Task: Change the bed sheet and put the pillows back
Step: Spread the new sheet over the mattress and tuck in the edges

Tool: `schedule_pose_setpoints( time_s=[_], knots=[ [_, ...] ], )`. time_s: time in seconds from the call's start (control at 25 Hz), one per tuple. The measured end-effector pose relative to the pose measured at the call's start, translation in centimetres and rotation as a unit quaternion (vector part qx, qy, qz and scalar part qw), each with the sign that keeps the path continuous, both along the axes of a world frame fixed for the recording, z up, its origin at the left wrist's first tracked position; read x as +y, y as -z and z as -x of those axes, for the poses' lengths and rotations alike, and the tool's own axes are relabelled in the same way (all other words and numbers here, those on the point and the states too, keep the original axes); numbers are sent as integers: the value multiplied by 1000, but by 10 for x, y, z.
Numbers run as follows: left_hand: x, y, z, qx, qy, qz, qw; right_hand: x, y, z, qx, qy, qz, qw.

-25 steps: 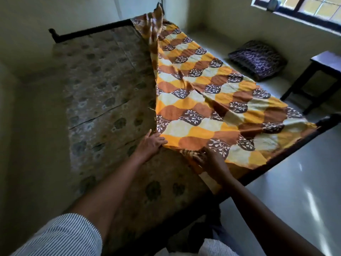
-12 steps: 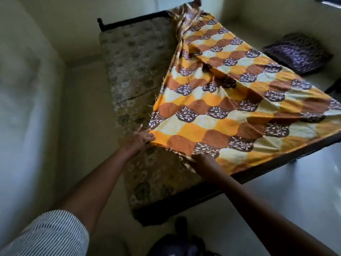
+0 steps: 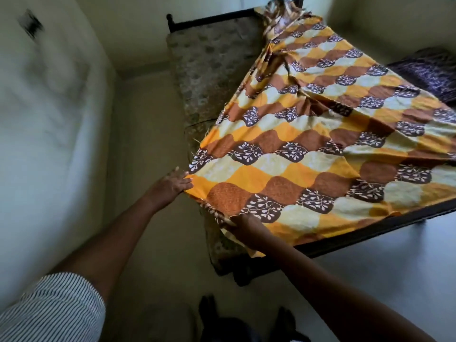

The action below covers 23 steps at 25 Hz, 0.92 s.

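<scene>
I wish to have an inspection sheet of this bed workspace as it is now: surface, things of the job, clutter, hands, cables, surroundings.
Surface: mattress on a dark bed frame; its left part is bare.
Job's things: orange and brown patterned bed sheet covers the right part and is bunched at the far end; a dark patterned pillow lies beyond the bed, at the right.
Clutter: nothing seen.
Hands: left hand touches the sheet's near left edge with straight fingers; right hand grips the near edge.
Cables: nothing seen.
Surroundings: pale wall at the left, smooth floor at the right.
</scene>
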State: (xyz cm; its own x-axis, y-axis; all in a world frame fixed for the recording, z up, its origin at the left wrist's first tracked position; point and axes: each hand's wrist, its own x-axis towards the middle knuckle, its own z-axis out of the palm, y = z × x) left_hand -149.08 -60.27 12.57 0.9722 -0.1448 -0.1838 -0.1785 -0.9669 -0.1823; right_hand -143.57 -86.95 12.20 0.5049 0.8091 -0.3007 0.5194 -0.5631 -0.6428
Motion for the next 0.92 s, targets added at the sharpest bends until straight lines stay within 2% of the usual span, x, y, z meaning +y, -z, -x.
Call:
schedule_pose_setpoints(
  time_s=[0.24,0.36,0.44,0.56,0.6,0.68,0.8,0.92],
  knots=[
    [94,48,43,19,-31,14,999,95,39,69,62,29,75,995],
    [110,71,51,33,-22,25,999,122,68,91,61,18,132,989],
    [114,83,48,54,-34,72,995,133,83,98,68,31,177,981],
    [117,101,50,95,-114,146,978,144,93,95,80,12,235,969],
    [118,106,50,70,-145,189,969,147,92,91,90,3,246,965],
    [113,105,53,9,-220,256,941,147,82,81,115,12,221,969],
    [110,98,58,-38,-223,270,936,148,60,55,117,62,149,980],
    [118,95,59,-51,-224,305,924,156,40,22,152,151,93,972]
  ],
)
